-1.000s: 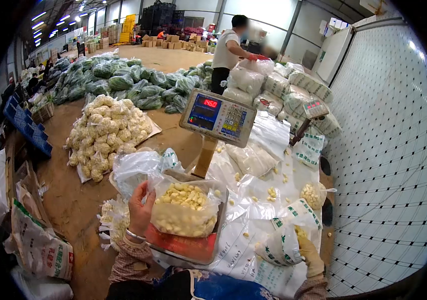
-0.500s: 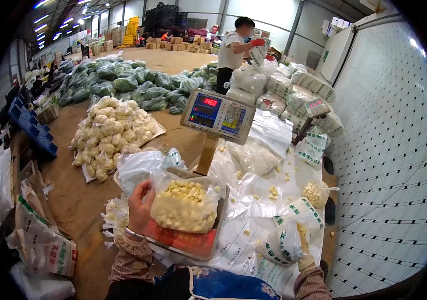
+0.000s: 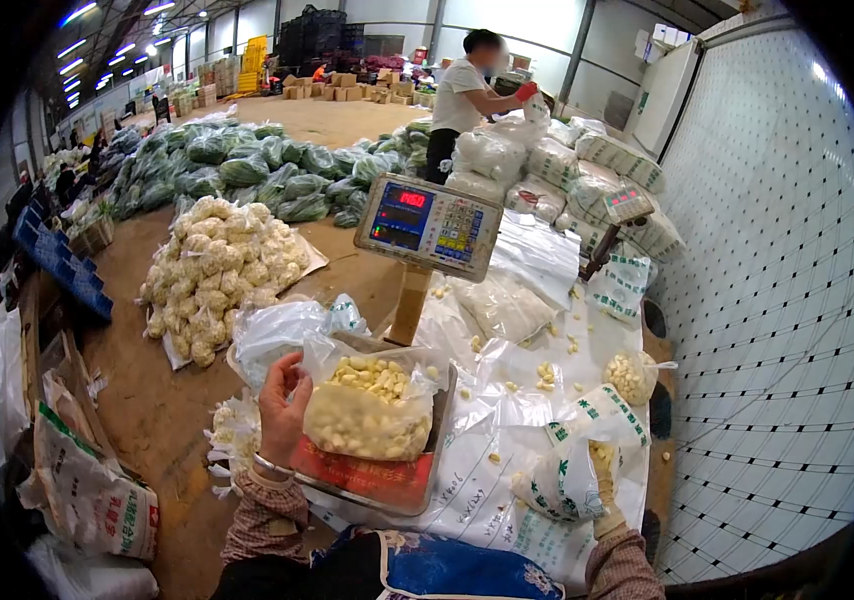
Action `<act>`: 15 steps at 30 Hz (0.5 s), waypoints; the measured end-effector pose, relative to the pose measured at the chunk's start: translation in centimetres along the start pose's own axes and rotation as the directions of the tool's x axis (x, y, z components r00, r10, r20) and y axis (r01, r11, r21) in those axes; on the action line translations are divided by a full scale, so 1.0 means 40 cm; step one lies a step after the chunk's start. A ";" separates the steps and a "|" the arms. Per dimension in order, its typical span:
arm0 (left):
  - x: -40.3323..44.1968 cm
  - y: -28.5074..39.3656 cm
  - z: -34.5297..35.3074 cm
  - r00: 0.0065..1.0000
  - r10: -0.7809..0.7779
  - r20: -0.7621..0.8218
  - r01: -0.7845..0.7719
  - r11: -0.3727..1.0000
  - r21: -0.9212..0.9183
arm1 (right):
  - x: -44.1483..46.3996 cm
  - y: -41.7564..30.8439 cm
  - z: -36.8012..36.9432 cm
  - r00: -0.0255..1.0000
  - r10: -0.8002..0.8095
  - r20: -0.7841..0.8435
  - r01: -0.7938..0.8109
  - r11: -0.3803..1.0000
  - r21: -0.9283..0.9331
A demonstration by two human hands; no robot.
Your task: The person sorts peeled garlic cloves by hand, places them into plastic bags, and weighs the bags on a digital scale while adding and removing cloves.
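My left hand (image 3: 284,405) pinches the left edge of a clear plastic bag (image 3: 367,425) full of peeled, pale yellow cloves. The bag stands open on the red and metal scale pan (image 3: 372,482). Above it, the scale's display (image 3: 428,226) shows lit red digits. On the right, my right hand (image 3: 608,515), in a pale glove, reaches into the mouth of a white sack with green print (image 3: 559,487); its fingers are hidden, and some cloves show there.
Bagged garlic (image 3: 215,275) is heaped at the left, green-wrapped vegetables (image 3: 247,170) behind. Loose cloves and a tied bag (image 3: 629,378) lie on the white sheet (image 3: 467,450). A co-worker (image 3: 460,95) handles a bag by stacked sacks (image 3: 552,165). A dotted surface (image 3: 777,300) borders the right.
My right hand has shifted at the sack's mouth, and the sack has changed shape a little. My left hand stays at the clear bag. The co-worker has lifted a bag from the stack and lowered it somewhat.
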State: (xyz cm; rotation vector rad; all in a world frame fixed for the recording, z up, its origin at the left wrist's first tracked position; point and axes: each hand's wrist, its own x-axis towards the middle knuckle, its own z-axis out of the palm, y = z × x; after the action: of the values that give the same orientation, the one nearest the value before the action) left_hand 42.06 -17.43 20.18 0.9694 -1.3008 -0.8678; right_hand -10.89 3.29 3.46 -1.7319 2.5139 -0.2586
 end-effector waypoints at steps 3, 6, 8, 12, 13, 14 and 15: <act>0.000 0.001 0.002 1.000 -0.006 0.010 0.006 1.000 -0.019 | -0.008 0.005 -0.003 1.000 0.001 -0.016 -0.001 1.000 0.015; 0.002 -0.012 -0.006 1.000 0.003 0.010 -0.003 1.000 -0.019 | -0.011 -0.002 -0.011 0.997 -0.002 -0.078 0.009 0.996 0.091; 0.002 -0.014 -0.014 1.000 0.009 0.008 -0.009 1.000 -0.004 | 0.018 -0.023 -0.021 0.990 0.034 -0.139 -0.001 0.972 0.235; 0.003 0.012 -0.012 1.000 -0.022 0.021 0.021 1.000 0.016 | 0.082 -0.105 -0.146 0.954 0.151 -0.260 0.041 0.791 0.610; 0.006 0.014 -0.012 0.999 -0.040 0.023 0.040 0.999 0.033 | 0.082 -0.122 -0.195 0.942 0.165 -0.292 0.064 0.767 0.639; 0.010 0.008 -0.011 0.999 -0.043 0.022 0.042 0.998 0.037 | 0.081 -0.139 -0.241 0.931 0.174 -0.320 0.071 0.775 0.628; 0.016 -0.003 -0.007 0.999 -0.005 0.032 0.002 0.997 0.083 | 0.078 -0.165 -0.293 0.925 0.159 -0.346 0.076 0.814 0.575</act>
State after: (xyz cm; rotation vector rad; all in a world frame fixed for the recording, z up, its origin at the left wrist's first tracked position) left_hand 42.40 -18.05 20.29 1.0265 -1.3718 -0.8405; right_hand -7.81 -0.79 16.27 -1.4621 2.3096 -1.3261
